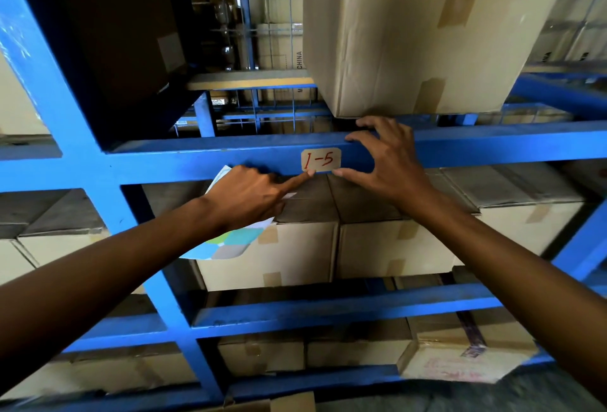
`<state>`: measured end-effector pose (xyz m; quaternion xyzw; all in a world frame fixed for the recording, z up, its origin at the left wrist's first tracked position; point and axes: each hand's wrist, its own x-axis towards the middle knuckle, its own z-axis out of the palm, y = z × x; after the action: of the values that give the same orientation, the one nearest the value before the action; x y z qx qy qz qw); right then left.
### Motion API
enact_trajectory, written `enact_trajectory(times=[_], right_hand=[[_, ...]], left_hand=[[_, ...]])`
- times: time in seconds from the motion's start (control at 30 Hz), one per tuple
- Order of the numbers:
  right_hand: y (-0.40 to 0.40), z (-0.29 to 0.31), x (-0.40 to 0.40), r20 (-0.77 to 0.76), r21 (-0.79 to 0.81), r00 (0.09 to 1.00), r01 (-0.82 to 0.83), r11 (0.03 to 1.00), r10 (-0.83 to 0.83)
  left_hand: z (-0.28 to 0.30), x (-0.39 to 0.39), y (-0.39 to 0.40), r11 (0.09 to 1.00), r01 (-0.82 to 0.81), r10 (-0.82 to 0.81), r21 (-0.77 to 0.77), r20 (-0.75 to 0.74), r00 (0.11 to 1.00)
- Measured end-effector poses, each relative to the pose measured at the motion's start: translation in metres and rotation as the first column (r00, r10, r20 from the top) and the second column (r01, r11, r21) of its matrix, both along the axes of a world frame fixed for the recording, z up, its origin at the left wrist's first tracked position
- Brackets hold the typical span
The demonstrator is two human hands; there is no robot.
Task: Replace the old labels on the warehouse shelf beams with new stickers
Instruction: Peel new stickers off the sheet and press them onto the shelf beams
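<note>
The small tan rectangular label with rounded corners [321, 159] is sitting on the front face of the blue painted steel shelf beam [197, 162], its long axis running along the beam, left to right. It is lying directly between the two hands, and both are reaching it.

The left hand [244, 196] is extending its forefinger so that the tip is touching the label's lower left corner, while the remaining fingers are curling round a white sticker sheet printed with pale blue, green and grey patches [226, 242]. The right hand [384, 162] is spreading open over the beam just right of the label: its thumb is meeting the lower right corner and its fingers are resting on the beam's top edge. Neither hand is gripping the label.

Red handwriting on the label is reading "1-5". A carton deep in the rack [299, 60] is showing "CHINA" in vertical print.
</note>
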<state>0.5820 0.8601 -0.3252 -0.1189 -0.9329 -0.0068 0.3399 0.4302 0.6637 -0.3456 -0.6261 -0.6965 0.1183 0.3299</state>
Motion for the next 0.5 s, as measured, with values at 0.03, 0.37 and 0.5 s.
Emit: enact_trajectory(times=[0.03,0.37,0.5], right_hand=[[-0.001,0.000,-0.001,0.002,0.005,1.000,0.007,1.000,-0.007],[-0.009,-0.008,0.003,-0.181,-0.050,0.981,-0.084,0.995,0.074],[-0.043,-0.016,0.005,-0.165,-0.178,0.957,-0.267,0.947,0.239]], left_hand=[[-0.001,0.000,0.001,1.000,0.006,-0.006,0.002,0.009,1.000],[-0.001,-0.002,-0.009,0.989,0.097,-0.124,0.110,0.263,0.957],[0.008,0.002,-0.016,0.968,0.122,-0.221,0.221,0.507,0.833]])
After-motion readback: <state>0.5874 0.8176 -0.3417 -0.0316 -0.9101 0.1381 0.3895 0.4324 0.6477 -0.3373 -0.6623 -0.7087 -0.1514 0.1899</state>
